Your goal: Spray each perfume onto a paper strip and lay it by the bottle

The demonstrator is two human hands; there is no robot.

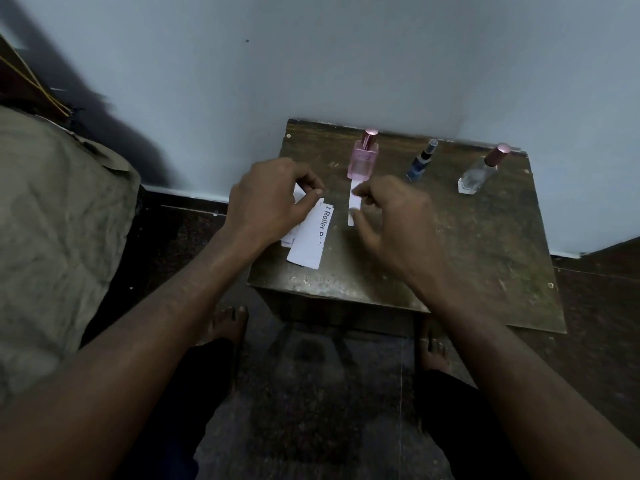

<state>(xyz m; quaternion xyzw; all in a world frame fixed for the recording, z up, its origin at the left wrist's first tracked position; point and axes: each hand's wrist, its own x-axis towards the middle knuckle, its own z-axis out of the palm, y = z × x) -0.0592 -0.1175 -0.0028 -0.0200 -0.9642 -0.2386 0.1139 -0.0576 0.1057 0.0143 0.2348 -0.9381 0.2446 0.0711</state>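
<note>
A pink perfume bottle [363,157] stands at the back of the small table [485,244]. To its right stand a slim blue bottle [420,162] and a clear bottle with a pink cap [479,171]. One white paper strip [353,206] lies flat just in front of the pink bottle. My right hand [391,216] hovers at that strip's right edge, fingers loosely curled, forefinger and thumb tips touching it. My left hand [273,199] pinches the top of a small stack of printed paper strips [311,237] at the table's left side.
The table stands against a pale wall, in a corner. A bed or cushion under a wrinkled olive cloth [52,237] fills the left. My bare feet [228,323] rest on the dark floor below the table's front edge.
</note>
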